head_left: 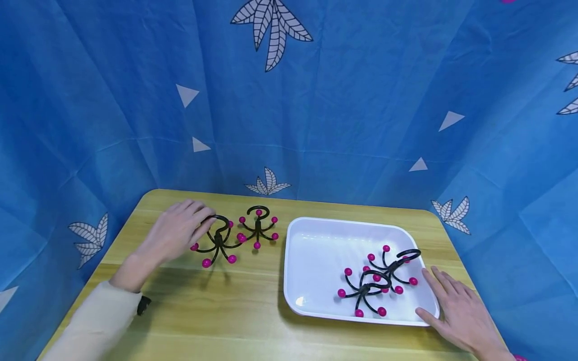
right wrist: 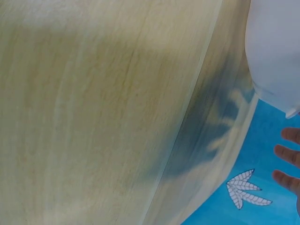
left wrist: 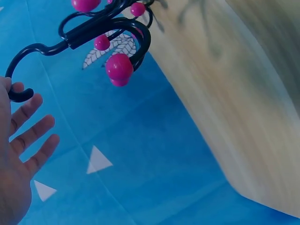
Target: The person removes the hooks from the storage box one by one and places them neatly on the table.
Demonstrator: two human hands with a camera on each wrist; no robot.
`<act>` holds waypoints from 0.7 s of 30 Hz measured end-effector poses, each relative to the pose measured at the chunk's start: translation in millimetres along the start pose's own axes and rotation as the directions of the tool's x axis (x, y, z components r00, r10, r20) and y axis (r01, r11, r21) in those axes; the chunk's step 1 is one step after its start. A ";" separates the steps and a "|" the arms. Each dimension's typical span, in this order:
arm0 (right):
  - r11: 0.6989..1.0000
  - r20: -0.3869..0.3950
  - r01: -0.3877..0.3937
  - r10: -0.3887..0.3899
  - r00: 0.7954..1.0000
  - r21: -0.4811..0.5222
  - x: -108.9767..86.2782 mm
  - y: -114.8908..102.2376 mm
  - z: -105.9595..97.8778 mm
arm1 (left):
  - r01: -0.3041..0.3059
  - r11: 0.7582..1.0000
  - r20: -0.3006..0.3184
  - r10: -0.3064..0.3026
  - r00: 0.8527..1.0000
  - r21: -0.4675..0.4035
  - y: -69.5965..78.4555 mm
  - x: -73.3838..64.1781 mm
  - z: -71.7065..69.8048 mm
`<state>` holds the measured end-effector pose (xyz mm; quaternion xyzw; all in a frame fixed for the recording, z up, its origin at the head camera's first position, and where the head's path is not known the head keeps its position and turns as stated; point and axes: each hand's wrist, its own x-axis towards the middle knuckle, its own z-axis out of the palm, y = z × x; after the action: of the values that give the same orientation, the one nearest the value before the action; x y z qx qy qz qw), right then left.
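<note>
My left hand pinches the curved top of a black multi-arm hook with pink ball tips. This hook hangs a little above the table, its shadow below it. In the left wrist view the thumb and index finger grip the hook's end, while the other fingers stay extended. A second such hook stands on the table just right of it. Two more hooks, one nearer and one farther, lie in the white tray. My right hand is spread at the tray's right end; contact with the rim is unclear.
The wooden table has rounded far corners. A blue curtain with leaf and triangle prints hangs behind it and at both sides. In the right wrist view, the tray's outer wall shows at upper right.
</note>
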<state>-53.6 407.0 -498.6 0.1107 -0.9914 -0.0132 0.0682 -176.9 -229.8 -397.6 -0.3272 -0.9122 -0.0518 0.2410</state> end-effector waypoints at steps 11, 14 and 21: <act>1.000 -0.013 0.006 -0.006 1.000 -0.002 0.2 0.5 1.0 | 0.077 0.997 0.086 -0.077 0.993 -0.002 -22.5 -4.6 12.0; 1.000 -0.013 0.006 -0.006 1.000 -0.001 0.2 0.2 1.0 | 0.098 0.995 0.105 -0.098 0.990 0.001 -28.8 -5.5 16.4; 1.000 -0.010 0.007 -0.007 1.000 -0.008 0.1 0.3 0.3 | 0.131 0.991 0.152 -0.130 0.980 0.002 -40.6 -4.3 27.1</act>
<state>-53.9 407.2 -498.8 0.1139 -0.9906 -0.0166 0.0738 -210.3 -257.0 -420.9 -0.2706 -0.9472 -0.0459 0.1658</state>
